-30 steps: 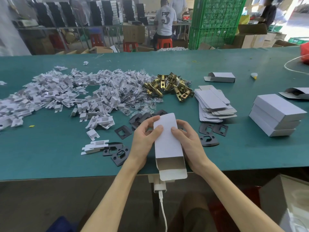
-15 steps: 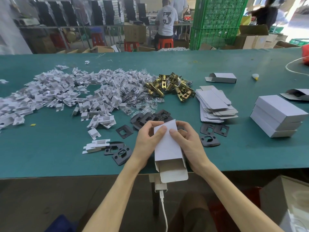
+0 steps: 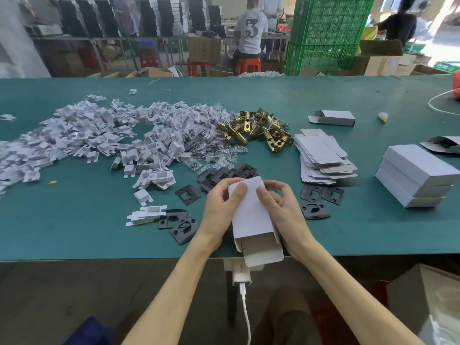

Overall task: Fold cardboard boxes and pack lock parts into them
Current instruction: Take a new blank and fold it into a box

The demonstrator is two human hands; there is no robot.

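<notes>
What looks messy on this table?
The white inserts sprawl in a loose heap across the left of the table, and the flat box blanks are fanned askew. One open box lies alone behind them.

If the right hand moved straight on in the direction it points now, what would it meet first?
The right hand grips the white box; pushing on, away and leftward, it would probably reach the heap of black plates next, though depth is unclear.

Both hands (image 3: 221, 207) (image 3: 283, 210) hold white box (image 3: 251, 215) over table (image 3: 74, 232).
</notes>
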